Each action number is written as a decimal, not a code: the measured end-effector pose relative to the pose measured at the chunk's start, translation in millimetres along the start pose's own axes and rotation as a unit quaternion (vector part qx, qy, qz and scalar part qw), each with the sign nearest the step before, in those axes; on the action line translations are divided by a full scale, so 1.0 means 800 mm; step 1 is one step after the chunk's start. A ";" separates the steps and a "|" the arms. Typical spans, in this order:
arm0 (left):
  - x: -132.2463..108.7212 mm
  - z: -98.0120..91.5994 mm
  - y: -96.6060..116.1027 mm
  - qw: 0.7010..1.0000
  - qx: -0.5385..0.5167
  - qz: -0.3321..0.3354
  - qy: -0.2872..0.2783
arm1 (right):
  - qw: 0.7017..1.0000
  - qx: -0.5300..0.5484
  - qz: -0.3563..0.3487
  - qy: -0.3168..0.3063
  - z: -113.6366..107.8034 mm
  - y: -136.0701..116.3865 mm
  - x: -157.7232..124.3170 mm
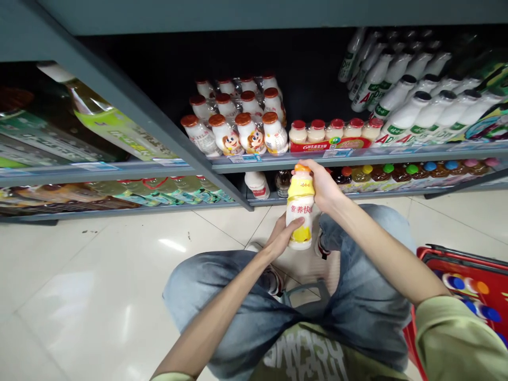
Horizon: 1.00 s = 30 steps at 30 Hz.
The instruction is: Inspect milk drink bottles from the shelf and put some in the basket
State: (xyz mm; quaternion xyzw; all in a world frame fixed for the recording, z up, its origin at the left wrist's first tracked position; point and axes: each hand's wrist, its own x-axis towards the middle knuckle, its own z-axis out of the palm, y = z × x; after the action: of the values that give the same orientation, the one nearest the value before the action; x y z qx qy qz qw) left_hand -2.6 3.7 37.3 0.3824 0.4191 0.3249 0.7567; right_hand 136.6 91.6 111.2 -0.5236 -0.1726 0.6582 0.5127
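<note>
Fingers [309, 163] on bottle [300, 203] | long axis shelf [381, 160] to lap [265, 317] | cap [300, 168] shelfward

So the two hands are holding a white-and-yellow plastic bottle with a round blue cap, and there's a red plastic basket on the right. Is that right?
Not quite: the head view shows that the cap is orange, not blue. The left hand and right hand do hold the white-and-yellow plastic bottle, and the red plastic basket is on the right.
</note>
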 end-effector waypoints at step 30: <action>0.004 -0.006 -0.010 1.000 -0.002 0.010 0.010 | 0.998 0.033 0.058 0.008 0.008 -0.002 -0.005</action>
State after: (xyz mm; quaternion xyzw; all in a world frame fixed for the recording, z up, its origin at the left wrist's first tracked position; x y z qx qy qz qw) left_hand -4.3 4.1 27.6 0.3821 0.4223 0.3366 0.7499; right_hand 131.6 90.6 117.1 -0.5206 -0.1161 0.6879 0.4922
